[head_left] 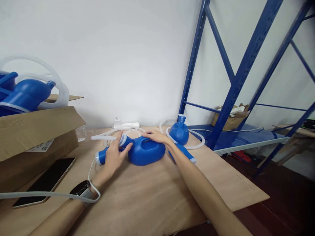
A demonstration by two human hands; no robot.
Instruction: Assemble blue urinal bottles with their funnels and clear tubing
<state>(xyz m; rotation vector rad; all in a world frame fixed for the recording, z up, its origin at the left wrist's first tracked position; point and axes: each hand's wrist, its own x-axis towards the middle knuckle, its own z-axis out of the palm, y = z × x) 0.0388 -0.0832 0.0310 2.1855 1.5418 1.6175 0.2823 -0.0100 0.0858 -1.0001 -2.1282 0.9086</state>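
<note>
A blue plastic urinal bottle (147,154) with a moulded handle lies on its side on the table, its neck pointing left. My left hand (115,154) is closed round the neck end, thumb on the near side and fingers behind. A clear tube (104,138) runs left from a pale collar (122,140) at that end. Over the bottle's handle side my right hand (155,135) is closed, its fingertips partly hidden. Just left of my left hand lies a blue cylindrical part (100,157) with a pale rim, partly covered by the hand.
A second blue bottle (179,133) with coiled tube stands behind right, with a blue cylindrical part (184,152) before it. At left are a cardboard box (36,137) of blue bottles, a phone (46,180) and a white cable (49,194). Blue shelving (236,82) adjoins the table's right.
</note>
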